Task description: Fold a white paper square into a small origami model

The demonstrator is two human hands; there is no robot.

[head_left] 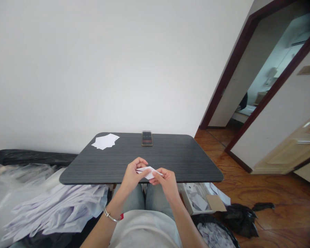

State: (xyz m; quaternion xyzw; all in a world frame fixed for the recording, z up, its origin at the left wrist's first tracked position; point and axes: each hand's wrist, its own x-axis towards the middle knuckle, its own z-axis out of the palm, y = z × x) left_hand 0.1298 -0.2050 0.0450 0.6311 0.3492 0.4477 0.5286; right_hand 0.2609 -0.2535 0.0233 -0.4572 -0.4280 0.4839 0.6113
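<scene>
Both my hands meet just over the front edge of the dark table [170, 155], with a small folded piece of white paper [150, 172] between them. My left hand [134, 174] pinches its left side, the fingers bent behind it. On the right side, my right hand [165, 179] grips it between thumb and fingers. The paper has pointed ends and visible folded layers. At the table's far left corner lies a loose pile of white paper sheets [104, 141]. A phone [147, 138] rests at the back middle of the table.
Below the table on the right sits an open box [189, 201] with white papers. A black bag [217, 234] full of small white pieces is beside it, near another black plastic bag [240, 218]. Stacked white sheets [64, 206] lie left. A white wall [124, 69] stands behind.
</scene>
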